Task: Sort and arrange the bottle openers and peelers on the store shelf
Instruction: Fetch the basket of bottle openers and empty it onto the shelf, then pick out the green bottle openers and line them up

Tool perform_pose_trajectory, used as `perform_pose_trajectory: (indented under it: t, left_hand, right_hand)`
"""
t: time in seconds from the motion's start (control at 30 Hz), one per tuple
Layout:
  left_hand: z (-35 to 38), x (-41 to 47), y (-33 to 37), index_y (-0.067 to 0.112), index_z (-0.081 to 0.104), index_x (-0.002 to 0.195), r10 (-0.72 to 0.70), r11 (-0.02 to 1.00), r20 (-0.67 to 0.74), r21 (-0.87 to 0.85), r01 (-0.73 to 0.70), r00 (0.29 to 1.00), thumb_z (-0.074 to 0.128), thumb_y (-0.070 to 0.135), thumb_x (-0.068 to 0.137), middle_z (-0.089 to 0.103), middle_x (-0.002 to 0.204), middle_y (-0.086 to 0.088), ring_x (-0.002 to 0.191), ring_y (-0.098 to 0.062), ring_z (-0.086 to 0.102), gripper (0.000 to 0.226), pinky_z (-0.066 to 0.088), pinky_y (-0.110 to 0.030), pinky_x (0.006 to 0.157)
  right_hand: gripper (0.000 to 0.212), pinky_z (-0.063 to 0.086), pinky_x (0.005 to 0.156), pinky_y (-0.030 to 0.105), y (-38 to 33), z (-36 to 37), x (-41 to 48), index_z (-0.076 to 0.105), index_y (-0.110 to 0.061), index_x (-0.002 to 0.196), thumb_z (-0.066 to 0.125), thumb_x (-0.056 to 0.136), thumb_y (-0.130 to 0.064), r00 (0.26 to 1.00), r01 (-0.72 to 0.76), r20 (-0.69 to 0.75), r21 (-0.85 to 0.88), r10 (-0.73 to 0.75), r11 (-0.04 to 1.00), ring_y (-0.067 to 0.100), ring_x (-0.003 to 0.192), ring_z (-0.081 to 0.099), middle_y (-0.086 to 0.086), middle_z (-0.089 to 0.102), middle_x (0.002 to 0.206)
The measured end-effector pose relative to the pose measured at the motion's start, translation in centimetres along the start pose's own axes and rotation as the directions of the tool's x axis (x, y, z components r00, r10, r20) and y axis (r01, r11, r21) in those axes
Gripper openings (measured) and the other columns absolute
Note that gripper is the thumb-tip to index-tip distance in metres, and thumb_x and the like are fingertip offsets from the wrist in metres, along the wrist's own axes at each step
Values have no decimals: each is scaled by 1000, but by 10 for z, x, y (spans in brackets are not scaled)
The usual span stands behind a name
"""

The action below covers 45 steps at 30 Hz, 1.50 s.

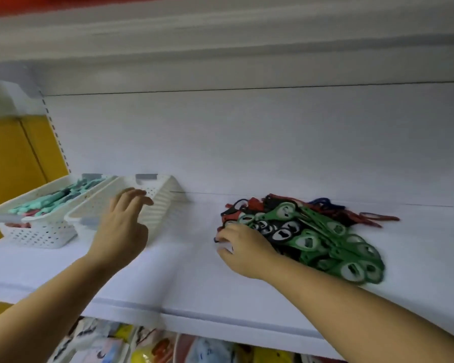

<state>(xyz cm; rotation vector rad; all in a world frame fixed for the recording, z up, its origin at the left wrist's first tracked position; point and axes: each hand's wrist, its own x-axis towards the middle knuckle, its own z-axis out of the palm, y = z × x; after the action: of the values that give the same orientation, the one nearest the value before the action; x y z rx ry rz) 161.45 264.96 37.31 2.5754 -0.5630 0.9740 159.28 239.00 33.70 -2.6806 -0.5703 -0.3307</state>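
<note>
**Sorting barely half begun: openers still heaped on the shelf**

We judge the task to be at an early-to-middle stage. On the shelf (194, 284) the far-left basket (45, 235) already holds a batch of teal and reddish tools (50, 203), which we take for the peelers, though blur hides their shape. The white basket beside it (165, 195) shows nothing inside from our angle. The bottle openers (325, 239), green, black and red, lie in a loose, overlapping pile well to the right of both baskets, with red and blue loops trailing behind them.

Our left hand (121, 231) is raised in front of the nearer basket, its grip wide with fingers spread; we cannot tell whether it touches the basket wall. Our right hand (243, 251) rests at the left edge of the pile, fingers curled down among the black openers; we cannot tell whether the grip has closed on one.

What is left, as we see it: moving the whole pile into a basket, probably by colour, and squaring the baskets up.
</note>
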Motion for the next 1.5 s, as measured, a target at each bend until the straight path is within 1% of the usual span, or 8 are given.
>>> perform_pose_trajectory:
  t: [0.3, 0.5, 0.67, 0.8, 1.07, 1.27, 1.37, 1.5]
  left_hand:
    - [76, -34, 149, 25, 65, 83, 187, 922, 216, -376, -95, 958, 57, 4, 74, 58, 104, 15, 94, -3, 51, 25, 38, -15, 69]
    - [104, -36, 240, 17, 73, 85, 223, 879, 383, -477, -15, 897, 59, 5, 82, 64, 82, 14, 74, -4, 59, 18, 44, -11, 67]
    - [129, -26, 295, 14, 73, 86, 222, 849, 379, -528, 13, 899, 57, 4, 82, 68, 85, 6, 73, -8, 61, 19, 49, -19, 66]
    - [145, -24, 307, 17, 70, 81, 131, 850, 349, -521, 76, 928, 58, 7, 80, 67, 77, 5, 66, -11, 60, 15, 50, -24, 60]
    - [146, -29, 305, 15, 67, 84, 80, 824, 333, -552, 125, 940, 57, 4, 83, 60, 73, 4, 60, -8, 51, 14, 41, -19, 55]
    - [138, -32, 307, 20, 57, 102, -11, 680, 302, -696, 229, 953, 58, 14, 89, 58, 78, 3, 62, -7, 50, 14, 46, -23, 56]
    - [134, -35, 308, 29, 49, 109, -29, 638, 277, -735, 231, 960, 62, 26, 89, 58, 89, 8, 75, -6, 55, 24, 51, -22, 64]
    - [139, -38, 306, 30, 49, 119, 157, 729, 308, -677, 100, 938, 61, 36, 88, 63, 93, 13, 78, -2, 61, 34, 52, -23, 69]
  right_hand:
    - [15, 47, 70, 30, 125, -74, -124, 66, -12, 100, 58, 89, -20, 812, -354, -450, 128, 372, 927, 12, 81, 53, 0, 64, 94]
    - [33, 45, 79, 27, 200, -86, -184, 58, -13, 116, 57, 91, -35, 624, -706, -210, 263, 753, 658, 20, 99, 58, 3, 61, 115]
    - [44, 46, 88, 32, 206, -81, -180, 60, -25, 121, 51, 89, -54, 716, -656, -172, 166, 676, 736, 20, 109, 55, 2, 57, 120]
    - [40, 45, 85, 31, 207, -82, -169, 64, -32, 107, 50, 84, -62, 674, -726, -99, 88, 732, 681, 23, 105, 55, -2, 58, 110]
    - [18, 44, 65, 27, 202, -79, -170, 61, -25, 81, 61, 87, -41, 535, -658, -246, 479, 808, 581, 16, 75, 60, -10, 63, 76]
    - [13, 40, 60, 23, 193, -90, -183, 62, -16, 79, 61, 91, -21, 493, -275, -351, 805, 796, 525, 14, 67, 50, -3, 57, 69]
    - [12, 42, 55, 16, 183, -94, -187, 69, -17, 85, 59, 91, -12, 613, -90, -273, 908, 741, 409, 6, 57, 49, -4, 59, 66]
    - [15, 46, 53, 14, 166, -89, -183, 72, -13, 93, 62, 87, -3, 818, -175, -146, 858, 556, 482, 1, 53, 57, -4, 69, 69]
